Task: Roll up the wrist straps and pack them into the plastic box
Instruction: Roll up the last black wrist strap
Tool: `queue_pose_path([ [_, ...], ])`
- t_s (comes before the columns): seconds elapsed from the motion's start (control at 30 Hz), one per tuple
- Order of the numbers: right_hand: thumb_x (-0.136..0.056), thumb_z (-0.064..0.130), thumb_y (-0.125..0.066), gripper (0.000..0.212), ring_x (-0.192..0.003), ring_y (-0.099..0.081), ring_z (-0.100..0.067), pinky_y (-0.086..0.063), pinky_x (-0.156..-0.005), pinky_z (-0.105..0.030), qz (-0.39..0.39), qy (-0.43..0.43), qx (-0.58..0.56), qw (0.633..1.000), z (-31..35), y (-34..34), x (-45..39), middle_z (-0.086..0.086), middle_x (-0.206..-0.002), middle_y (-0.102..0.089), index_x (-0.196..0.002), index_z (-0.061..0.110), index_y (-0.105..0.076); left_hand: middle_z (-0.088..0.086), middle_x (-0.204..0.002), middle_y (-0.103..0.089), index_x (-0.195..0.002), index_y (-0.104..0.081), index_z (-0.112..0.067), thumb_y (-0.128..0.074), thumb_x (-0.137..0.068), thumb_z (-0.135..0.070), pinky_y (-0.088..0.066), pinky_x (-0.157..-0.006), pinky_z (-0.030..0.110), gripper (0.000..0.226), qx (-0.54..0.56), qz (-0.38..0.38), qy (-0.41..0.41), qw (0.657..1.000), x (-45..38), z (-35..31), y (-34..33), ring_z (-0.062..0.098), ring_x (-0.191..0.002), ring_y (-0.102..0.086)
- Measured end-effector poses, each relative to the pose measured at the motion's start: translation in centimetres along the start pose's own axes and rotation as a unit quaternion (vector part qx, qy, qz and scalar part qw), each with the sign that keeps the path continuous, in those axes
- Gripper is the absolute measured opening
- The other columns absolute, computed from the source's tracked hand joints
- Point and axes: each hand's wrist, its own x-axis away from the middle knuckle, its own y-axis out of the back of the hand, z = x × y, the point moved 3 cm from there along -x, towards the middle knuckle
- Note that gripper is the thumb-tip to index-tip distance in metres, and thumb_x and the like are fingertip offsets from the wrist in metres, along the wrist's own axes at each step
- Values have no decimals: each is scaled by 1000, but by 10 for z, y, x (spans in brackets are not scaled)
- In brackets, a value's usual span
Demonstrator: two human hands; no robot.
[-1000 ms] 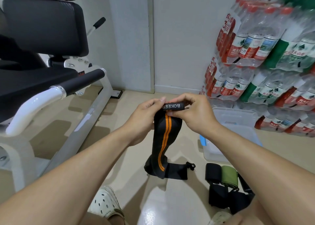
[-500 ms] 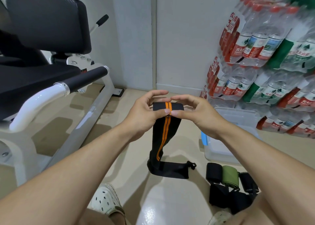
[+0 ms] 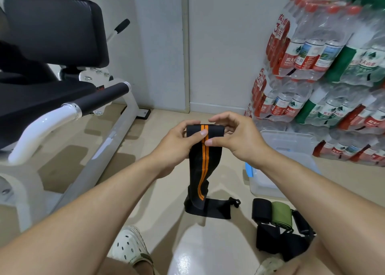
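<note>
Roll thicker than half second ago. Left hand (image 3: 177, 143) and right hand (image 3: 235, 137) pinch strap (image 3: 203, 162) at frame centre, tail on floor. Step: rolling. Next: wind on; box (image 3: 291, 145) right.

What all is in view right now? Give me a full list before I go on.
strap: one, black with orange stripe, top end rolled in both hands, tail on the floor
spare straps: a pile, black and green, floor at right
box: one, clear plastic, floor at right
water packs: stacked, red and green labels, right wall
bench: one, black pads, white frame, left
shoe: one, white, bottom
left hand: grip on the roll
right hand: grip on the roll
</note>
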Motion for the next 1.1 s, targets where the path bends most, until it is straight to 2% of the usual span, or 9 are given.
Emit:
queue_pose_path([
  [0.1, -65, 1, -94, 44, -78, -67, -1, -57, -75, -23, -21, 14, 8, 1000, 0, -3, 1, 2, -95, -75, -99, 20, -71, -1, -115, -72, -135, -56, -24, -56, -104, -37, -60, -87, 38, 33, -5, 1, 16, 1000, 0, 0, -5, 9, -94, -75],
  [0.27, -64, -1, -93, 37, -92, -72, -16, -62, -81, -33, -41, 6, -11, 999, -6, -3, -1, -1, -91, -75, -89, 16, -71, 2, -113, -70, -136, -56, -23, -59, -103, -32, -58, -88, 39, 35, 27, 2, 31, 999, 0, -3, -5, 7, -91, -73],
  [0.43, -63, 0, -94, 38, -92, -70, -15, -58, -82, -27, -52, 20, -29, 998, -6, -3, -1, -1, -90, -75, -82, 22, -69, 2, -100, -75, -121, -66, -15, -65, -99, -30, -55, -97, 43, 27, 67, 29, 57, 996, 4, -5, -5, 20, -98, -72],
  [0.5, -64, 0, -94, 37, -92, -69, -15, -57, -82, -25, -52, 21, -33, 998, -8, -2, -1, -2, -90, -75, -82, 21, -69, -1, -93, -75, -116, -68, -17, -64, -99, -33, -54, -98, 44, 24, 57, 35, 66, 996, 5, -5, -5, 21, -96, -72],
  [0.57, -64, 0, -93, 36, -90, -69, -13, -56, -82, -23, -47, 23, -35, 998, -7, -2, -1, -3, -90, -74, -82, 19, -69, -1, -95, -76, -119, -67, -18, -64, -99, -34, -55, -97, 44, 26, 40, 33, 68, 996, 5, -4, -5, 19, -97, -72],
  [0.7, -66, -8, -88, 34, -90, -69, -10, -58, -80, -25, -33, 16, -70, 997, -9, -3, -1, 3, -89, -73, -79, 17, -70, 1, -107, -76, -134, -59, -16, -69, -96, -21, -57, -95, 42, 40, 55, 25, 51, 997, 2, -5, -4, 17, -99, -74],
  [0.87, -69, -13, -84, 43, -99, -73, -16, -59, -79, -30, -2, -7, -98, 995, -14, -1, -4, 7, -100, -77, -71, 29, -73, 13, -111, -77, -134, -57, -12, -74, -89, 1, -59, -89, 34, 50, 93, 13, 25, 995, 0, -5, -3, 26, -98, -76],
  [0.97, -71, -11, -85, 41, -99, -74, -15, -58, -81, -28, 33, -18, -113, 993, -14, 1, -2, 7, -105, -78, -82, 27, -76, 15, -116, -75, -134, -58, -10, -75, -86, 6, -60, -90, 34, 54, 87, -1, 11, 996, -1, -7, 0, 29, -105, -74],
  [1.1, -76, -3, -85, 52, -110, -72, -16, -57, -94, -27, 55, -21, -112, 992, -15, 2, 1, 2, -119, -75, -118, 22, -71, 16, -117, -74, -131, -63, -11, -80, -81, 6, -60, -88, 29, 56, 41, -21, -13, 999, -2, -7, 2, 26, -109, -72],
])
